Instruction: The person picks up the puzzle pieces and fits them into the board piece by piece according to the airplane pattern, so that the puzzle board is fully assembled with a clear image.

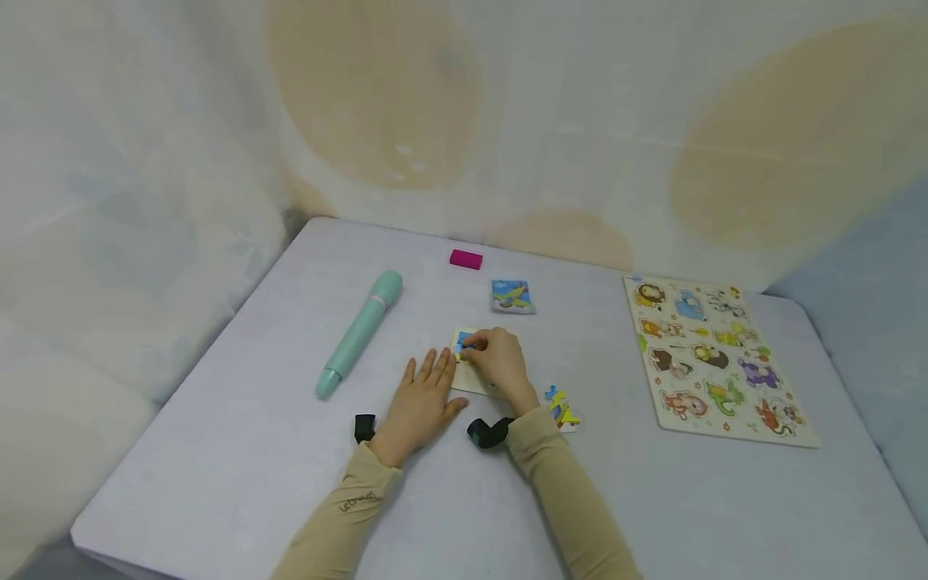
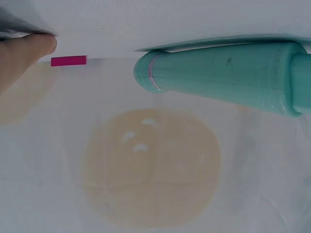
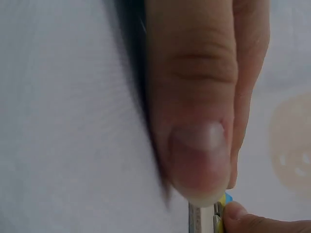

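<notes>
A small cream puzzle board [image 1: 473, 382] lies in front of me, with blue and yellow puzzle pieces [image 1: 462, 341] in its upper left part. My right hand [image 1: 502, 361] bends over the board, thumb and fingertips pinching a puzzle piece at its surface; the hand hides most of that piece. In the right wrist view the thumb [image 3: 199, 121] covers much of the board's edge [image 3: 195, 219]. My left hand [image 1: 419, 404] lies flat with fingers spread, fingertips at the board's left edge. Several loose puzzle pieces [image 1: 560, 407] lie beside my right wrist.
A mint-green microphone-shaped stick [image 1: 360, 334] lies to the left. Behind the board are a magenta block [image 1: 466, 259] and a small airplane picture puzzle [image 1: 512, 296]. On the right lies a large animal puzzle board [image 1: 714, 362]. Black wrist straps [image 1: 487, 433] sit at my wrists.
</notes>
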Demonstrator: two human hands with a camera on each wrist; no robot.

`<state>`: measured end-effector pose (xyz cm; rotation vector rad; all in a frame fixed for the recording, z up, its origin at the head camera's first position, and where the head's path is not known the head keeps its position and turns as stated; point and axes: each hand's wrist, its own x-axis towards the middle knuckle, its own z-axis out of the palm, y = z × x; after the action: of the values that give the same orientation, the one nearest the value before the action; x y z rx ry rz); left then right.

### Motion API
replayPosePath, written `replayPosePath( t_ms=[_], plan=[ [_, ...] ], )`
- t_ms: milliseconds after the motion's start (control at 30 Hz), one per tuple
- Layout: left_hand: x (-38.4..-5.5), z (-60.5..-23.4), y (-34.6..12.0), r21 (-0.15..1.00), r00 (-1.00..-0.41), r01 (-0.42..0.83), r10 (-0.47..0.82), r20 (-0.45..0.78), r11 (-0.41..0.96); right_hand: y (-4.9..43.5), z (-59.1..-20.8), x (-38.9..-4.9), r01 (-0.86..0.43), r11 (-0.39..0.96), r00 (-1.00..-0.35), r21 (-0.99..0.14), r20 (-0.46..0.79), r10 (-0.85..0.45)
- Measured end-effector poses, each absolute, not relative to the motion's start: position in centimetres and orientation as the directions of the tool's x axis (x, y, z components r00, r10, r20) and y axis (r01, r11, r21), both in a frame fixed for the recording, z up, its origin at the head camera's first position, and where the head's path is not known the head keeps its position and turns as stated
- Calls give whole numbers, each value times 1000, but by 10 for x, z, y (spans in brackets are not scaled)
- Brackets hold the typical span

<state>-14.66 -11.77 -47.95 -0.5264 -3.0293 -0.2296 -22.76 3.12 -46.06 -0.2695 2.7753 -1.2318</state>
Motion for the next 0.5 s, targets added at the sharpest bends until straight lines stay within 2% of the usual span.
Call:
replayPosePath(
  t_ms=[500],
  plan=[
    [-145,-475,-117,139,-939,341,330,96,930,31,-459,-222,-177,700,-975,-691,27,-220]
  ],
)
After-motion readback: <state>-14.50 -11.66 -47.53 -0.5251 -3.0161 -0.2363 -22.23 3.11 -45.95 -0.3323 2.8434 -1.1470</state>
